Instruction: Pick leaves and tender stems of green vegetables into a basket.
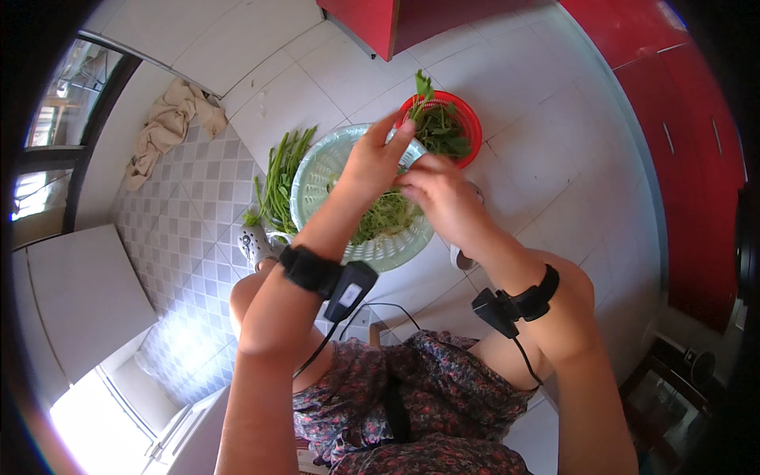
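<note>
My left hand (379, 155) is raised over a pale green plastic colander basket (301, 199), thumb and fingers closed on a leafy green stem (423, 89). The leaf end points away from me and overlaps the red basket in view. Just to the right and nearer me, my right hand (442, 193) has its fingers bent together, slightly blurred; whether they pinch anything is hidden. Below both hands, thin green trimmings (386, 219) lie in the colander, which has a clear plastic liner at its rim.
A red plastic basket (475, 127) of green leaves (442, 133) stands beyond the colander. Long green stalks (285, 178) lie on the tiled floor at left, by a grey clog (254, 244). A beige cloth (169, 127) lies further off. Red cabinets (671, 119) line the right.
</note>
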